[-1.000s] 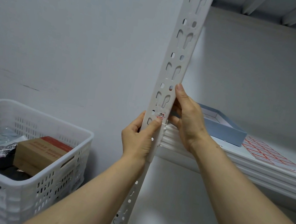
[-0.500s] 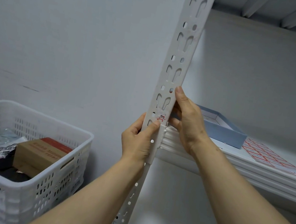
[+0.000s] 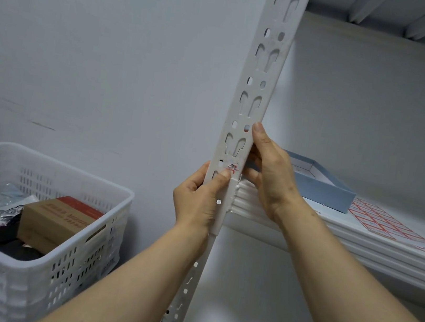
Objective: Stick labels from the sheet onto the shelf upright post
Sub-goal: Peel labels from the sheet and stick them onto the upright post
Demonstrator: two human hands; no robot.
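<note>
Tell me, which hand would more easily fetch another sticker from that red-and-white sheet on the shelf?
Probably the right hand. It holds the post on the shelf side, nearer the label sheet. The left hand is across the post, its thumb at the label.

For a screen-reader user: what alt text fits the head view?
Two bare hands press a red-and-white label onto a white slotted post, left hand thumb on it, right hand gripping the post's edge. A label sheet lies on the shelf.

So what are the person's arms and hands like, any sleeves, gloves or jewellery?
Both forearms are bare as far as the view shows, with no sleeves in sight. The left hand and right hand wear no gloves, and no rings, watch or bracelets show. The nails that show are short and unpainted.
</note>
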